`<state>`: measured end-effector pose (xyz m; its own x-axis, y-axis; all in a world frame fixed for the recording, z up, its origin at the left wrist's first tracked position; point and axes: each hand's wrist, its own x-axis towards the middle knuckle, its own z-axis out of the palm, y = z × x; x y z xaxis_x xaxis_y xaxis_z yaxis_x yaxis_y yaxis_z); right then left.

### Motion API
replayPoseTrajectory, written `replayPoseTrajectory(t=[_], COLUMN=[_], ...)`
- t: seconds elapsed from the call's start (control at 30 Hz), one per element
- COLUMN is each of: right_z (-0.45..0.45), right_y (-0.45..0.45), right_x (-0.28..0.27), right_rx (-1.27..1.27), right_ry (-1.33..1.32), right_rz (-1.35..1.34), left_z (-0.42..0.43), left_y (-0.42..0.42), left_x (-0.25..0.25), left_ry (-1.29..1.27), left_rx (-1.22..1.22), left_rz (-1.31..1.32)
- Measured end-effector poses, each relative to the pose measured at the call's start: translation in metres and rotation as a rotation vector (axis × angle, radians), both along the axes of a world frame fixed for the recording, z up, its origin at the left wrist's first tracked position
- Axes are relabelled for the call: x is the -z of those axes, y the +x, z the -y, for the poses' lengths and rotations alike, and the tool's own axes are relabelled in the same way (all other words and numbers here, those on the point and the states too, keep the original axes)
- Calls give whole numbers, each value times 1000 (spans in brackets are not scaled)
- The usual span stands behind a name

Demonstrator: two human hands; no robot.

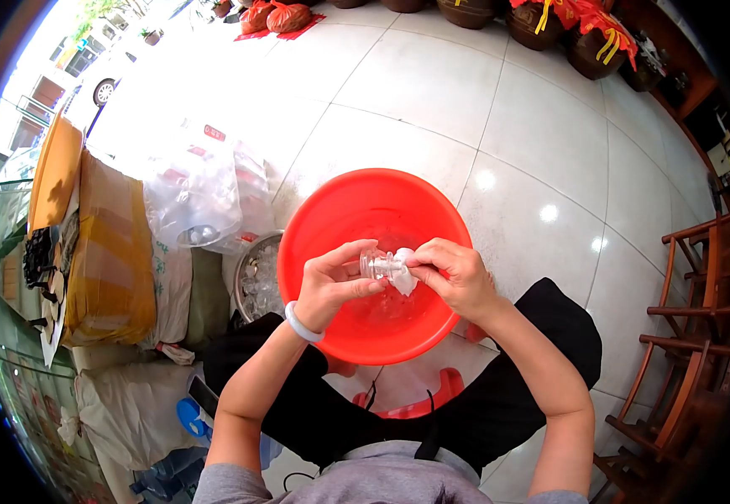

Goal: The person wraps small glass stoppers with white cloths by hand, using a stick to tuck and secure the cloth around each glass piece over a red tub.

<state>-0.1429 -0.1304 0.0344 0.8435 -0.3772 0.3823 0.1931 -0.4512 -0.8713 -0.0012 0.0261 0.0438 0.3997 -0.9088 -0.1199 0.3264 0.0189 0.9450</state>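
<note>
A small clear glass piece [373, 264] is held on its side above a red plastic basin [331, 206], with the fingers of my left hand [335, 281] wrapped round it. My right hand [457, 273] pinches a white cloth or tissue [404, 281] against the glass's right-hand end. Shallow water and some clear items, too blurred to tell, lie at the bottom of the basin. Beside the basin, on the left, a metal bowl [245, 294] holds several clear glass pieces.
Clear plastic bags [193, 197] and a taped cardboard box [109, 252] stand at the left. Wooden chairs [692, 311] are at the right. Dark jars [533, 25] with red covers line the back. A blue lid [190, 416] is at the lower left.
</note>
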Motion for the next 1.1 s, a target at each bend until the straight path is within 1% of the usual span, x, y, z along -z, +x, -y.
replayPoseTrajectory(t=[0.1,0.17,0.23,0.27,0.33,0.37,0.43,0.47,0.5,0.53,0.57,0.63,0.67,0.73,0.77,0.83,0.87,0.93,0.97,1.03,1.07,1.1], right_z=[0,2,9,11,14,12,7,1,-7,-13,-17,-21,-20,-16,-16,-15,-13,-7,-5,-3,-3,-3], right_y=[-1,-3,-4,-4,-5,-5,-4,-4,-4,-3,-3,-3,-3,-3,-3,-3,-3,-3,-2,0,0,0], right_x=[3,5,7,6,3,6,19,21,23,25,29,34,34,33,30,23,21,18,15,9,9,10], right_rx=[-8,-16,-222,-221,-310,-310,-289,-292,-254,-211,-211,-179,-178,-191,-188,-124,-124,-84,-84,-35,-35,-11], right_ry=[21,45,511,511,784,782,1069,1067,1281,1496,1496,1665,1667,1401,1402,851,851,124,123,-133,-133,-194], right_rz=[-12,-30,-263,-264,-377,-377,-368,-369,-333,-294,-295,-277,-278,-290,-291,-305,-305,-70,-70,72,74,109], left_z=[1,0,1,1,0,0,-1,-1,-2,-3,-3,-4,-4,-5,-4,-3,-3,-3,-4,-3,-3,-3], left_y=[-1,-2,-2,-2,-2,-2,-2,-2,-2,-1,-1,-1,-1,0,1,1,0,1,1,1,0,0], left_x=[1,0,-1,-1,-1,-1,-3,-4,-1,4,7,8,9,9,9,2,-1,-4,-4,-2,-2,-2], left_ry=[-9,12,-2,-17,-27,-37,-47,-55,-56,-77,-97,-81,-66,-40,-18,21,59,88,118,117,117,116], left_rx=[4,54,57,59,73,86,78,71,69,57,46,40,36,39,42,36,27,36,45,29,13,12], left_rz=[-24,6,5,4,5,9,47,86,87,188,288,277,268,218,170,123,78,52,26,7,-11,-8])
